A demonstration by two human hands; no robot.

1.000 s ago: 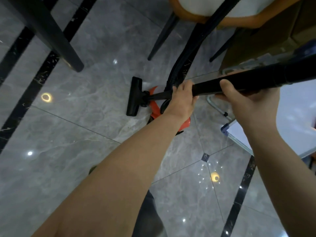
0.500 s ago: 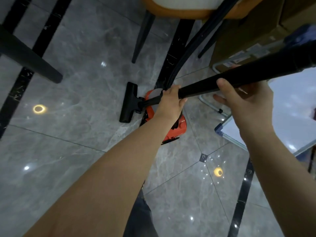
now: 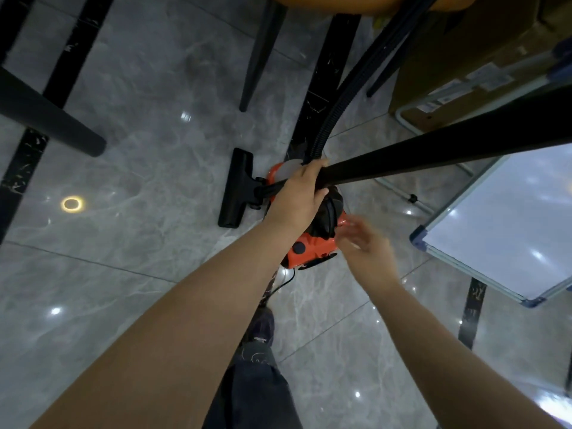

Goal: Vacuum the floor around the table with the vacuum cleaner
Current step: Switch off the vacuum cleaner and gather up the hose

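My left hand [image 3: 298,193] grips the black vacuum wand [image 3: 433,153], which runs from the upper right down to the black floor head [image 3: 236,188] resting on the grey tiles. Under the wand sits the orange and black vacuum body [image 3: 312,246], with its ribbed black hose [image 3: 349,88] rising toward the top of the view. My right hand [image 3: 366,243] hovers beside the vacuum body with fingers spread and blurred, holding nothing. A thin black cord [image 3: 283,281] trails from the body toward me.
A black table leg [image 3: 46,119] slants in at the left. Chair legs [image 3: 258,57] stand ahead under an orange seat. A cardboard box [image 3: 483,51] and a whiteboard [image 3: 507,224] on a metal frame sit at the right. My foot [image 3: 260,329] is below the vacuum.
My right hand has let go of the wand and dropped down beside the vacuum body. The left hand keeps its grip, and the view has shifted so the vacuum body shows more.
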